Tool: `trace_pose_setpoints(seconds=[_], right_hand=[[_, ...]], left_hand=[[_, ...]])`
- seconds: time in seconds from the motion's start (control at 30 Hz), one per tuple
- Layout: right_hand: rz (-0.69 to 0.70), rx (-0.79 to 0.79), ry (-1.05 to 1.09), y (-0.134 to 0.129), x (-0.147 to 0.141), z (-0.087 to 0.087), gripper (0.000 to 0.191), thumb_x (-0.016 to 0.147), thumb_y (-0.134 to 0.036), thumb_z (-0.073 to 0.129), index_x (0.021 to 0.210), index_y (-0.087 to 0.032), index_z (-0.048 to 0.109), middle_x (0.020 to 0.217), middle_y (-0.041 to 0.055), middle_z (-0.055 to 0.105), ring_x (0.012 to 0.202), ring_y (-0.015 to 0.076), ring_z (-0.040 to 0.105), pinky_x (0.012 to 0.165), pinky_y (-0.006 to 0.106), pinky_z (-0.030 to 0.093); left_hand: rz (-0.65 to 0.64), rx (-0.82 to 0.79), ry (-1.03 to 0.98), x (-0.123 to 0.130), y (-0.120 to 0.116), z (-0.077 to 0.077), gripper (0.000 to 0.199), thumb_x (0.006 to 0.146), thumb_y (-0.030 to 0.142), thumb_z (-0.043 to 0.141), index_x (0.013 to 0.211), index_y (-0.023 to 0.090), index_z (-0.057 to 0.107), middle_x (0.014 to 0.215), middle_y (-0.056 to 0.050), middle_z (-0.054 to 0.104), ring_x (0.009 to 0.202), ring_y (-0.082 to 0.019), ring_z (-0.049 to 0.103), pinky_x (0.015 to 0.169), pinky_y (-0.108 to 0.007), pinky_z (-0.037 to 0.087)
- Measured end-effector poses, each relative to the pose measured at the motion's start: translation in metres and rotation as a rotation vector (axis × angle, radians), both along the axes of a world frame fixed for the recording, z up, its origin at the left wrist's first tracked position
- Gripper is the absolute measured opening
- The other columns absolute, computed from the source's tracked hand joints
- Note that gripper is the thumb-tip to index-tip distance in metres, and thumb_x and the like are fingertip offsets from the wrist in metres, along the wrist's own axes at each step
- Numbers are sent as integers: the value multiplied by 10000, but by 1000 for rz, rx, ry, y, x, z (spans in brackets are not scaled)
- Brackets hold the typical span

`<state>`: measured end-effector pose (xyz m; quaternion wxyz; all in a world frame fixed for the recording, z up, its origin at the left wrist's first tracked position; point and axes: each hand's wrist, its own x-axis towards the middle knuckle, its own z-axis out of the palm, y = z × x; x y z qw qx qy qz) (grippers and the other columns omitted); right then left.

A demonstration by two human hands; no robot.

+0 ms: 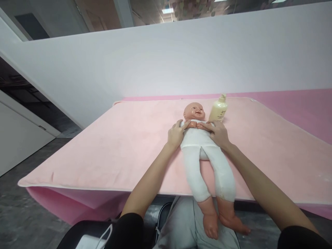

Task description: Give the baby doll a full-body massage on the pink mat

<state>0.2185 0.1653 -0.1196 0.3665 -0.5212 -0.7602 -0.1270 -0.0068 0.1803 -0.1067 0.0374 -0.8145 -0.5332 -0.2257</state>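
Observation:
A baby doll [199, 136] with a white cloth body lies on its back on a pink towel-like cover [109, 145]. Its bare head points away from me, and its feet hang past the near table edge over my lap. My left hand [176, 134] grips the doll's arm on the left, thumb close to the small doll hand. On the other side my right hand [219, 134] holds the other arm, with fingers reaching over its hand. Both doll hands are together on the upper chest. Just behind my right hand stands a pale yellow pump bottle [218, 109].
A white wall panel [181, 62] rises behind the table. Darker pink cloth [306, 107] shows under the cover at the right and hangs at the front left. A white object with a cable [89, 242] rests on a dark seat at lower left.

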Motion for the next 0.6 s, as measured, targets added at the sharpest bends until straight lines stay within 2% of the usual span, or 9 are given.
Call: trace_pose_setpoints(seconds=[0.17,0.37,0.5,0.6], right_hand=[[-1,10,26,0,1,-2,534,761,-49,427,1157,-301,680,1073,61,616,958,220,537,862,373,450],[-20,0,122,2,2,-4,661,687,-46,403,1301,-224,571,1079,79,619,961,234,570,841,381,489],[-22,-23,306,1,0,-2,660,743,-159,468,1400,-217,430,1264,85,572,1089,253,563,891,392,491],[-57,-73,475,-1,-1,-2,695,782,-278,531,1446,-239,330,1334,93,534,1143,264,551,921,408,476]], left_hand=[[3,12,6,0,-2,1,559,921,161,360,1415,422,369,1398,-46,451,1083,-220,568,839,-316,518],[-22,57,19,-2,-1,-1,601,925,149,348,1452,429,277,1403,-40,448,1080,-213,569,806,-298,520],[-40,54,-17,-1,-1,-3,560,935,186,361,1438,426,311,1412,-39,445,1128,-217,552,825,-295,510],[-20,9,-165,-3,-1,-4,591,930,196,364,1476,382,235,1415,-47,453,1129,-217,565,818,-294,509]])
